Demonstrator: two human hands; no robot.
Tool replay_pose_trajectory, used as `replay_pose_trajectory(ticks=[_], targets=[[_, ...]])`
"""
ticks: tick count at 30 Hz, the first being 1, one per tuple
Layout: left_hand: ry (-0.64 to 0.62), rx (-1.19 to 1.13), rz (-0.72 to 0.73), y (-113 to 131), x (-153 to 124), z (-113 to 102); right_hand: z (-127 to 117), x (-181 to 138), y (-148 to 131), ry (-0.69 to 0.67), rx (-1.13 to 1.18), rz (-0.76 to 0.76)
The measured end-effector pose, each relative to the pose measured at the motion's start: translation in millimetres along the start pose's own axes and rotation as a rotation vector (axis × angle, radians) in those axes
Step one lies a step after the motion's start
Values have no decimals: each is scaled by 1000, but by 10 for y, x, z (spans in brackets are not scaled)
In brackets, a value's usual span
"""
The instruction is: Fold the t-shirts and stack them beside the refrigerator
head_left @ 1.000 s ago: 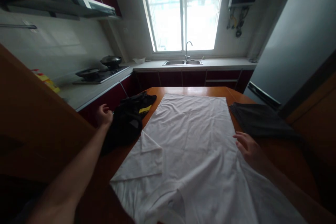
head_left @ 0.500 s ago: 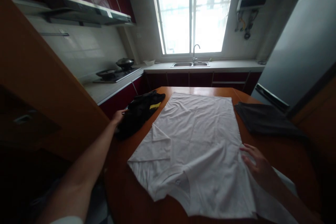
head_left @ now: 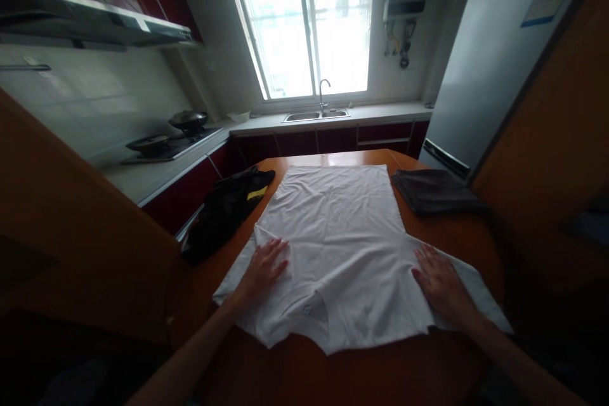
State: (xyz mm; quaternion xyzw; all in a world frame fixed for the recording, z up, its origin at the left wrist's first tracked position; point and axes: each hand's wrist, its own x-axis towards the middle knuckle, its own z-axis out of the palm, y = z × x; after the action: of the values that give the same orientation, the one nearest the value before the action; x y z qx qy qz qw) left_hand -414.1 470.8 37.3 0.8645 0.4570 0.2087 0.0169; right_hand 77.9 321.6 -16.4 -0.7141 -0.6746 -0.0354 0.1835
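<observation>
A white T-shirt [head_left: 340,228] lies spread on the wooden table [head_left: 333,374], its collar toward me and its hem at the far side. My left hand [head_left: 266,266] rests on the shirt near the left sleeve, fingers stretched out. On the right sleeve lies my right hand [head_left: 440,282], flat with its fingers extended. Neither hand grips the fabric. Beyond my left hand is a crumpled black garment [head_left: 221,212] with a yellow patch, at the table's left edge. A folded dark grey cloth [head_left: 435,192] sits at the right.
Past the table runs a counter with a sink [head_left: 316,116] and faucet under the window. At the left, a covered wok [head_left: 188,119] and another pan [head_left: 148,144] stand on the stove. A refrigerator [head_left: 485,70] stands at the right.
My left hand has left the black garment and come right onto the shirt. My right hand now lies flat on the right sleeve, which is spread outward. The view has turned rightward.
</observation>
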Motion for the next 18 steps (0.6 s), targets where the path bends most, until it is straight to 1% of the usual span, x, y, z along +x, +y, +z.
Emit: replay_pose_trajectory(ticks=[1, 3, 6, 8, 10, 12, 13, 14, 16, 17, 18], targets=[[-31, 18, -14, 82, -54, 63, -34, 17, 110, -32, -2, -32], [-47, 34, -44, 204, -125, 106, -112, 85, 386, -95, 14, -113], [-16, 17, -42, 394, -175, 56, -236, 255, 831, -179, 64, -209], [-2, 37, -41, 549, -197, 5, -316, 386, 1055, -211, 92, -252], [-4, 77, -76, 694, -211, -35, -389, 499, 1187, -208, 121, -297], [-31, 77, -91, 795, -206, -61, -453, 576, 1256, -129, 141, -290], [-42, 51, -83, 825, -196, -68, -482, 599, 1284, -52, 133, -227], [-47, 16, -72, 841, -181, -73, -509, 612, 1317, 34, 107, -120], [-49, -57, -60, 843, -140, -71, -561, 616, 1404, 160, 15, 189], [-47, -81, -66, 834, -117, -63, -589, 612, 1457, 172, -31, 341], [-46, -93, -75, 821, -95, -51, -620, 607, 1508, 146, -64, 467]])
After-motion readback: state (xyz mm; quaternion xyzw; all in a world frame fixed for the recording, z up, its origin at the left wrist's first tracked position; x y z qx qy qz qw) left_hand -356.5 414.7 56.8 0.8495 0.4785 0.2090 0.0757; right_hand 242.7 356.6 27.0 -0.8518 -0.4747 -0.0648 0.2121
